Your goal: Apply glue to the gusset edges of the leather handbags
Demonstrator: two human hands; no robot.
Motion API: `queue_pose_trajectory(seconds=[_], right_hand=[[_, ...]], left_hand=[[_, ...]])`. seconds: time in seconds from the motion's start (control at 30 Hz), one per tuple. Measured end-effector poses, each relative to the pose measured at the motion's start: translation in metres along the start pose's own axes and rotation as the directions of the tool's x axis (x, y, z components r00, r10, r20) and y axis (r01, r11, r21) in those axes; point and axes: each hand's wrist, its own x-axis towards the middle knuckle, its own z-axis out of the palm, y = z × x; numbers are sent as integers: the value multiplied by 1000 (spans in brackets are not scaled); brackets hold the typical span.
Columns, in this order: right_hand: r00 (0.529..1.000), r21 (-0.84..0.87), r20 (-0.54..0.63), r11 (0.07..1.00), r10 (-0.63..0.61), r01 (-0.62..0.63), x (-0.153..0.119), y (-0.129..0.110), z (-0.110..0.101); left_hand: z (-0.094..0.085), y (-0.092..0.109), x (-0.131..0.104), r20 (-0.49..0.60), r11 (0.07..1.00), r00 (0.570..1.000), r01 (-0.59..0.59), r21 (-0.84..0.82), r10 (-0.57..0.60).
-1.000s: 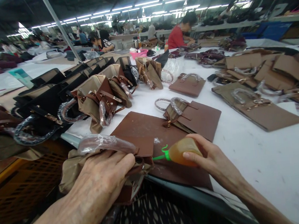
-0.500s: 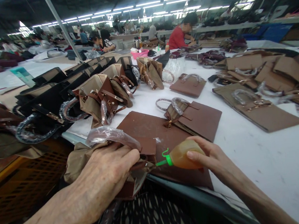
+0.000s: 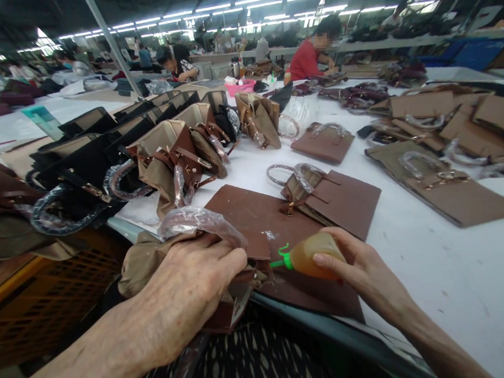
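Observation:
My left hand (image 3: 194,283) grips a brown handbag (image 3: 223,263) at the table's near edge, pressing its flap; the bag's handle is wrapped in clear plastic (image 3: 199,221). My right hand (image 3: 367,276) holds a small amber glue bottle (image 3: 314,256) on its side. Its green nozzle (image 3: 281,261) points left and touches the bag's edge just beyond my left fingertips. Under both lies a flat brown leather sheet (image 3: 254,212).
A flat brown bag (image 3: 333,196) lies just beyond my hands. Upright black and brown bags (image 3: 160,156) stand in a row at left. Several flat tan bags (image 3: 448,194) lie at right on the white table (image 3: 443,277). People sit at work at the far end.
Both hands and the bag have shifted slightly right and up in view, the bottle's nozzle staying against the bag's edge. The camera has moved a little.

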Motion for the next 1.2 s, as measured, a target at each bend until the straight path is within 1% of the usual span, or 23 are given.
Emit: queue_pose_trajectory(seconds=[0.2, 0.3, 0.37, 0.47, 0.57, 0.63, 0.8, 0.97, 1.2], right_hand=[[998, -62, -53, 997, -43, 40, -4, 1, 5], [999, -93, -40, 995, -28, 24, -7, -2, 3], [1000, -62, 5, 998, -2, 2, -9, -5, 0], [997, 45, 72, 998, 42, -45, -9, -10, -8], [994, 137, 82, 987, 77, -87, -8, -12, -13], [994, 173, 74, 980, 81, -93, -6, -12, -13], [993, 192, 103, 979, 55, -74, -3, -8, -5], [992, 197, 114, 977, 59, -80, -2, -4, 1], [980, 264, 174, 955, 92, -137, -8, -5, -4]], left_hand=[[2, -5, -1, -21, 1000, 1000, -3, -18, 2], [5, -7, -4, -44, 1000, 999, -18, -19, 17], [8, -7, -5, -46, 1000, 999, -21, -20, 20], [10, -6, -7, -72, 999, 997, -28, -19, 27], [10, -6, -7, -77, 999, 996, -35, -21, 34], [11, -7, -8, -74, 999, 997, -38, -26, 36], [14, -10, -9, -111, 999, 993, -42, -15, 40], [13, -10, -9, -66, 999, 997, -47, -6, 47], [10, -9, -4, -25, 999, 999, -38, 23, 38]])
